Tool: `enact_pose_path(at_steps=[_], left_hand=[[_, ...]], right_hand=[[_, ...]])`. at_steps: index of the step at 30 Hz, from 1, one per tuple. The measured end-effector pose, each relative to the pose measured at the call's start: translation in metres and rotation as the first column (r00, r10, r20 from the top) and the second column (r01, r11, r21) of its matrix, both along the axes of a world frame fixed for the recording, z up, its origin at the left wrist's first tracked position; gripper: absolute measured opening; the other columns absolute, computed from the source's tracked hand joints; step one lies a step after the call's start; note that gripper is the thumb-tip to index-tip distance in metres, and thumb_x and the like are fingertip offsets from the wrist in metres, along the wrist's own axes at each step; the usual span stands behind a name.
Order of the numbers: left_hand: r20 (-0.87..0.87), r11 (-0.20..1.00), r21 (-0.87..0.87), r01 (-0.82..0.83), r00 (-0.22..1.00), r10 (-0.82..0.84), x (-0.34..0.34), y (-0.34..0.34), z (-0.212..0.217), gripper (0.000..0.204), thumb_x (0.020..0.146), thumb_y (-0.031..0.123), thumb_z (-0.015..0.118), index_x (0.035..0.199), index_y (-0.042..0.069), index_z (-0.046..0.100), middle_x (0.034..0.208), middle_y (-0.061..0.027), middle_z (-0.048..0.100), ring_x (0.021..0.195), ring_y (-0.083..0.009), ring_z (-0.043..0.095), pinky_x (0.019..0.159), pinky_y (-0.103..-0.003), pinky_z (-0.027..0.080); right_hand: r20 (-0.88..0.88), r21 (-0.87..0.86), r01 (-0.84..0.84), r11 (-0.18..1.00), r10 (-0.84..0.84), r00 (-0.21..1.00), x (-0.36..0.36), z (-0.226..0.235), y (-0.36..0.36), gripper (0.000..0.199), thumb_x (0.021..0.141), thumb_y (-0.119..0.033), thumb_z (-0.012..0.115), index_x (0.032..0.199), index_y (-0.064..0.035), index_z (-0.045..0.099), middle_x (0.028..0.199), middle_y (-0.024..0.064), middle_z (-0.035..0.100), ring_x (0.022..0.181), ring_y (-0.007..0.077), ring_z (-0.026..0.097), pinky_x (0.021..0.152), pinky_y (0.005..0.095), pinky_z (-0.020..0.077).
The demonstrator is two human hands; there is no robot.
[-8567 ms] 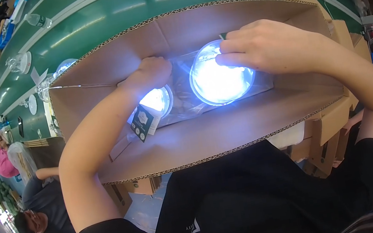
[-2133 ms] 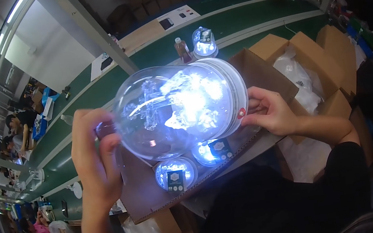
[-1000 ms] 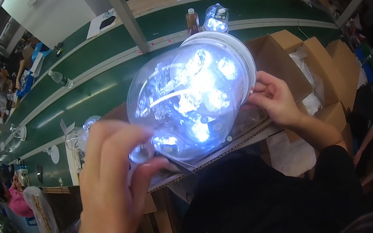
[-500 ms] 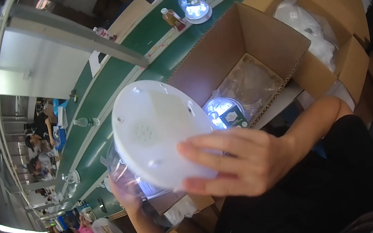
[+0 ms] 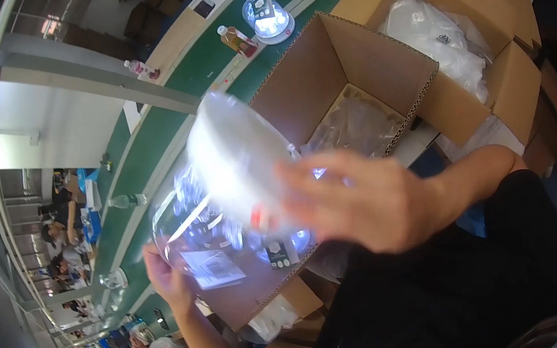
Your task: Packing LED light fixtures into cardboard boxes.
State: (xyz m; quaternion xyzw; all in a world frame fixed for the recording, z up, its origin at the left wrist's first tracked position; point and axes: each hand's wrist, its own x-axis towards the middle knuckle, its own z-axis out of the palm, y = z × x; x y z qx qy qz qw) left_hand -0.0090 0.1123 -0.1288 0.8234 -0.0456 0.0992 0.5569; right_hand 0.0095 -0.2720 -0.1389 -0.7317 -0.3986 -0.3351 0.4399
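A lit dome lamp with a white round base (image 5: 234,170) and a clear dome (image 5: 179,215) is held tilted above an open carton (image 5: 302,90). My right hand (image 5: 370,199), blurred by motion, grips the base with its fingertips. At the other end, my left hand (image 5: 167,275) is closed on the clear dome. A folded white paper (image 5: 212,267) shows beside my left hand. Below the lamp, a small dark green tag (image 5: 281,254) shows near more bright lights in the carton. Clear plastic wrapping (image 5: 351,126) lies on the carton's bottom.
Another lit dome lamp (image 5: 269,21) stands on the green bench (image 5: 193,71) beside a bottle of brown drink (image 5: 238,40). To the right, an open carton (image 5: 459,120) holds white plastic-wrapped goods (image 5: 436,43). A metal post (image 5: 96,82) crosses the upper left. People work farther left.
The lamp has turned: its underside faced me before, and now the base's side and the lit dome show. My right hand has moved up slightly with it.
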Motion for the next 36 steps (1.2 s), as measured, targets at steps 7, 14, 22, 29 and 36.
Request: enact_pose_path(at_steps=[7, 14, 22, 29, 36], left_hand=[[0.037, 0.953, 0.254, 0.164, 0.983, -0.179, 0.058, -0.101, 0.03, 0.016, 0.098, 0.005, 0.06, 0.112, -0.001, 0.054, 0.099, -0.0067, 0.058, 0.092, -0.0118, 0.056, 0.084, -0.024, 0.045], [0.084, 0.92, 0.327, 0.215, 0.963, -0.255, 0.104, -0.163, 0.017, 0.02, 0.096, 0.018, 0.066, 0.098, 0.002, 0.055, 0.078, -0.0116, 0.061, 0.065, -0.0222, 0.056, 0.061, -0.032, 0.045], [0.237, 0.642, 0.689, 0.338, 0.731, -0.64, 0.135, -0.214, -0.019, 0.024, 0.09, 0.017, 0.07, 0.102, 0.003, 0.055, 0.088, -0.0139, 0.06, 0.078, -0.0346, 0.063, 0.065, -0.041, 0.051], [0.115, 0.385, 0.835, 0.392, 0.559, -0.821, 0.161, -0.232, -0.051, 0.026, 0.086, 0.008, 0.062, 0.111, 0.007, 0.056, 0.098, -0.0108, 0.054, 0.086, -0.0285, 0.06, 0.073, -0.04, 0.05], [0.032, 0.31, 0.84, 0.446, 0.529, -0.848, 0.165, -0.232, -0.069, 0.031, 0.08, 0.006, 0.064, 0.11, 0.008, 0.058, 0.101, -0.0104, 0.055, 0.09, -0.0265, 0.06, 0.073, -0.039, 0.054]], right_hand=[[-0.865, 0.039, -0.082, 0.996, 0.075, 0.496, 0.06, -0.001, -0.071, 0.056, 0.089, -0.003, 0.07, 0.134, -0.0009, 0.037, 0.123, 0.0147, 0.067, 0.102, 0.0195, 0.066, 0.085, 0.0308, 0.0534], [-0.902, -0.374, -0.32, 0.871, -0.26, 0.345, 0.102, -0.008, -0.114, 0.05, 0.089, -0.015, 0.073, 0.126, 0.0, 0.043, 0.122, 0.0183, 0.069, 0.103, 0.0199, 0.067, 0.083, 0.0318, 0.0521], [-0.596, -0.797, -0.394, 0.457, -0.491, 0.636, 0.118, -0.004, -0.109, 0.033, 0.098, -0.028, 0.058, 0.088, 0.0014, 0.069, 0.081, 0.0246, 0.068, 0.08, 0.0443, 0.065, 0.074, 0.0491, 0.0516], [-0.59, -0.8, -0.569, 0.192, -0.431, 0.683, 0.134, -0.003, -0.107, 0.022, 0.096, -0.019, 0.057, 0.092, 0.0001, 0.065, 0.082, 0.021, 0.068, 0.08, 0.0414, 0.066, 0.072, 0.0488, 0.0515], [-0.477, -0.668, -0.703, -0.246, -0.584, 0.657, 0.154, -0.026, -0.071, 0.022, 0.089, -0.008, 0.055, 0.1, -0.001, 0.072, 0.099, 0.0172, 0.072, 0.095, 0.0344, 0.07, 0.08, 0.0441, 0.0562]])
